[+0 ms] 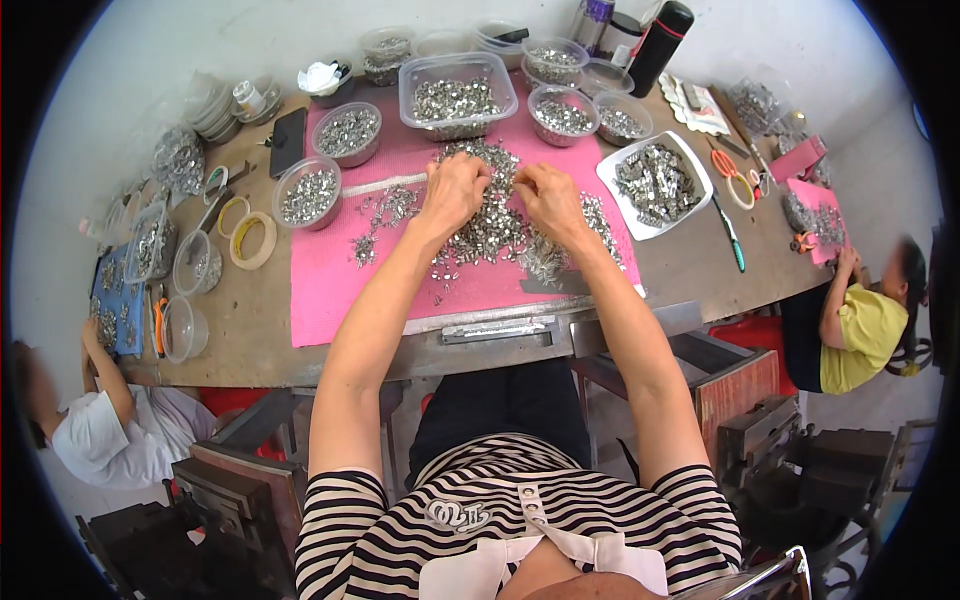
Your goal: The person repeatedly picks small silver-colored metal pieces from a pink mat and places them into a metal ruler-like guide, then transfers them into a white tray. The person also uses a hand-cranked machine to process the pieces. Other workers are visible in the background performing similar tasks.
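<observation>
A heap of small shiny metal pieces (492, 232) lies spread over a pink mat (330, 290) in front of me. At the heap's left upper part is my left hand (457, 190), its fingers curled and pinched together. My right hand (549, 200) sits a little to the right over the same heap, fingertips also pressed together. The two hands are apart, with metal pieces showing between them. Whatever lies between the fingertips of either hand is too small to make out. A smaller scatter of the pieces (392, 205) is left of my left hand.
Behind the heap stands a clear tub (408, 95) of metal pieces, with round bowls beside it. A white dish (697, 150) of strips is at right. Tape rolls (262, 262) and a phone (288, 142) lie left. People sit at both sides; a black flask (662, 45) stands behind.
</observation>
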A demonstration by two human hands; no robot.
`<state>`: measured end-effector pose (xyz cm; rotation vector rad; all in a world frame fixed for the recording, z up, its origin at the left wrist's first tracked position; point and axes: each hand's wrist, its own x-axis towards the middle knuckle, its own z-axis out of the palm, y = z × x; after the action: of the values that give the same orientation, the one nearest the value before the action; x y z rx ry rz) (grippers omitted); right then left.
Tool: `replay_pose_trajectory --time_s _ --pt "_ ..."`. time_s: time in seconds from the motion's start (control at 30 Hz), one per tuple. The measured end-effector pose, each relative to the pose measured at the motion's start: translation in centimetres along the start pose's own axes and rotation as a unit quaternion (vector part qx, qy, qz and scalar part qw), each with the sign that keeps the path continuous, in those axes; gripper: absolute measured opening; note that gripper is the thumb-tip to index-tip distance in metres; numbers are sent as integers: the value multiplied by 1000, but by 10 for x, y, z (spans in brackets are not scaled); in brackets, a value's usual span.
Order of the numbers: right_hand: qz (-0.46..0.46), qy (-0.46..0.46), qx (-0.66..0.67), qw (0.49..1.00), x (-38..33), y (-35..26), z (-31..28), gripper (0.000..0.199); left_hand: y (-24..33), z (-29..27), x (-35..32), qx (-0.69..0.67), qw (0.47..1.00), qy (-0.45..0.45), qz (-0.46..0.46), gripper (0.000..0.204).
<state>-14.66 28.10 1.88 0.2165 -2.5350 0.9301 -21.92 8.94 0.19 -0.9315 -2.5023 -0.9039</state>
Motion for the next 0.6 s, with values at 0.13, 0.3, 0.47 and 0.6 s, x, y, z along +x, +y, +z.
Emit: replay_pose_trajectory --time_s 0.13,0.3,0.47,0.6 --pt "-43 -8 -60 997 -17 -5 -14 7 12 -9 4 -121 992 26 -20 11" --pt "-102 -99 -62 988 -88 -54 -49 10 62 -50 -61 -120 989 -56 71 5" --pt "-107 -119 -81 984 -116 -60 -34 6 82 -44 -122 -68 992 -81 72 6" --pt "-68 -107 21 992 -122 -54 -41 6 75 -50 -131 -103 990 -91 22 10"
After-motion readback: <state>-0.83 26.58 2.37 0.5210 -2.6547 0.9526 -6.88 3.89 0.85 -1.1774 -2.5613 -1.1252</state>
